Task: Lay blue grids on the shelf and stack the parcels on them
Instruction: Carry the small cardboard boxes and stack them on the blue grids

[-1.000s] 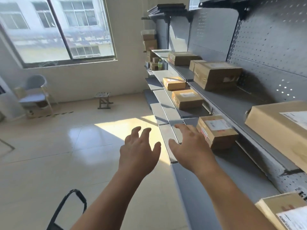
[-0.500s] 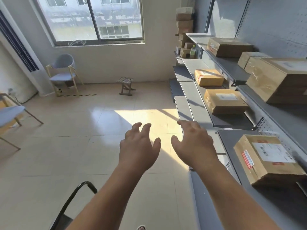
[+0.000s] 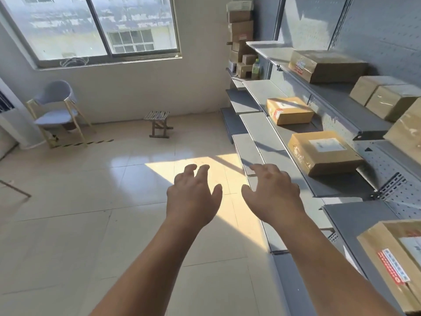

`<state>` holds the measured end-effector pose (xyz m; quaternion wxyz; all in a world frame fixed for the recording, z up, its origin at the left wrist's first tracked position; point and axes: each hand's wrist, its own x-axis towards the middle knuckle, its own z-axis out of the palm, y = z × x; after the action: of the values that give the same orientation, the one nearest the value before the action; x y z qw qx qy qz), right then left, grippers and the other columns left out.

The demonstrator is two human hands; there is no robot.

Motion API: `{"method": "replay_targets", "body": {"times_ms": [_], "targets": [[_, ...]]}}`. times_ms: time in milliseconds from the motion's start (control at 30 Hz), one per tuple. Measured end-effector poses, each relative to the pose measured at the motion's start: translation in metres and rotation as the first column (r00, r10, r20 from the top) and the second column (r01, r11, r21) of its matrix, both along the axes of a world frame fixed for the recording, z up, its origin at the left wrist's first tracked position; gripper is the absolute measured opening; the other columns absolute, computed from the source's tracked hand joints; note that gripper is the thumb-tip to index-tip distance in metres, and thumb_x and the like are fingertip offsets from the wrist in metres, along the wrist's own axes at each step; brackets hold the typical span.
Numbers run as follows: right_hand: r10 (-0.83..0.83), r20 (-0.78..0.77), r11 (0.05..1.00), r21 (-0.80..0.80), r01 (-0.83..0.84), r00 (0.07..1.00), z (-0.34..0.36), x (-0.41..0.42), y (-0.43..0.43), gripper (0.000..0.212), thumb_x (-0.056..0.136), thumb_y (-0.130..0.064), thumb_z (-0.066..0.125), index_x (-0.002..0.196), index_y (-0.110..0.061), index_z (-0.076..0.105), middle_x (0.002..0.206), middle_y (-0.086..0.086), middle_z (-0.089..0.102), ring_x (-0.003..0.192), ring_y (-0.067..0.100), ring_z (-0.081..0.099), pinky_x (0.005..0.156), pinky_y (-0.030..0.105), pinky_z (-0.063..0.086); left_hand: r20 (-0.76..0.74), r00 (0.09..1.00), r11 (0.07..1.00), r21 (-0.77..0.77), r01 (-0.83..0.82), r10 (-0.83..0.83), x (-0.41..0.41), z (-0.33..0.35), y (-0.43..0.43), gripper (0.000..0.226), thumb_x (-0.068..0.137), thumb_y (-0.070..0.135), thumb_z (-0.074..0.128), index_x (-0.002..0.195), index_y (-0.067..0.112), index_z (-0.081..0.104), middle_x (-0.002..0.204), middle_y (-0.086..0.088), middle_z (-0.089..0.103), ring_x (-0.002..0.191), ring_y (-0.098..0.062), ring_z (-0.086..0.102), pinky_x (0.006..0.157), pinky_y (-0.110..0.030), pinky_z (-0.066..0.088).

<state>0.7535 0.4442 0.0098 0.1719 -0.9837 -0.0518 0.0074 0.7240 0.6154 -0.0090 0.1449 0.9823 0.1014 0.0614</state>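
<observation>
Parcels sit directly on the shelf (image 3: 271, 140): a labelled parcel (image 3: 323, 152) and an orange parcel (image 3: 289, 110) on its middle tier, a taped parcel (image 3: 325, 65) on its upper tier. Left hand (image 3: 193, 195) is held out just beside the shelf, over the floor (image 3: 91, 201), fingers spread and loosely bent, gripping nothing. Right hand (image 3: 273, 192) hangs over the shelf's front edge, fingers likewise spread, empty.
</observation>
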Motion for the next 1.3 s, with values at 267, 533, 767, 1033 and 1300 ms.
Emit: {"method": "replay_targets", "body": {"times_ms": [267, 533, 767, 1033, 1300], "targets": [[-0.008, 0.024, 0.999, 0.047, 0.007, 1.000, 0.001, 0.127, 0.004, 0.053, 0.092, -0.045, 0.049, 0.142, -0.029, 0.045, 0.143, 0.002, 0.047, 0.128, 0.029, 0.043, 0.100, 0.046, 0.038, 0.035, 0.999, 1.000, -0.006, 0.008, -0.008, 0.129, 0.005, 0.001, 0.060, 0.098, 0.053, 0.046, 0.152, 0.030, 0.035, 0.160, -0.001, 0.032, 0.140, -0.027, 0.038, 0.106, -0.044, 0.039], [0.017, 0.112, 0.996, 0.084, -0.027, 0.994, 0.022, 0.244, -0.007, 0.054, 0.092, -0.046, 0.051, 0.144, -0.029, 0.045, 0.142, 0.002, 0.049, 0.126, 0.029, 0.046, 0.097, 0.045, 0.042, 0.089, 0.996, 1.000, -0.016, -0.001, 0.002, 0.244, 0.024, -0.016, 0.060, 0.098, 0.055, 0.047, 0.151, 0.032, 0.036, 0.158, 0.002, 0.035, 0.140, -0.027, 0.039, 0.108, -0.044, 0.039], [-0.072, 0.165, 0.993, 0.107, 0.055, 0.984, 0.035, 0.315, -0.034, 0.054, 0.092, -0.045, 0.053, 0.142, -0.027, 0.047, 0.141, 0.002, 0.051, 0.121, 0.030, 0.048, 0.100, 0.042, 0.040, 0.121, 0.986, 0.992, -0.029, 0.123, -0.119, 0.334, 0.034, -0.041, 0.057, 0.097, 0.053, 0.049, 0.149, 0.031, 0.038, 0.155, -0.001, 0.038, 0.137, -0.028, 0.041, 0.104, -0.043, 0.042], [-0.339, 0.265, 0.940, 0.139, 0.312, 0.903, 0.046, 0.380, -0.072, 0.053, 0.094, -0.048, 0.055, 0.141, -0.024, 0.048, 0.135, 0.003, 0.054, 0.117, 0.024, 0.050, 0.093, 0.040, 0.047, 0.167, 0.884, 0.894, -0.029, 0.448, -0.438, 0.451, 0.047, -0.091, 0.058, 0.097, 0.055, 0.048, 0.149, 0.032, 0.038, 0.155, 0.002, 0.039, 0.137, -0.029, 0.042, 0.106, -0.046, 0.043], [-0.628, 0.242, 0.776, 0.114, 0.621, 0.740, 0.054, 0.410, -0.097, 0.052, 0.095, -0.044, 0.053, 0.143, -0.026, 0.047, 0.141, 0.003, 0.051, 0.121, 0.026, 0.047, 0.091, 0.040, 0.044, 0.151, 0.718, 0.721, -0.039, 0.691, -0.680, 0.534, 0.063, -0.125, 0.055, 0.099, 0.053, 0.046, 0.149, 0.033, 0.037, 0.157, -0.001, 0.037, 0.138, -0.032, 0.040, 0.107, -0.051, 0.039]]}}
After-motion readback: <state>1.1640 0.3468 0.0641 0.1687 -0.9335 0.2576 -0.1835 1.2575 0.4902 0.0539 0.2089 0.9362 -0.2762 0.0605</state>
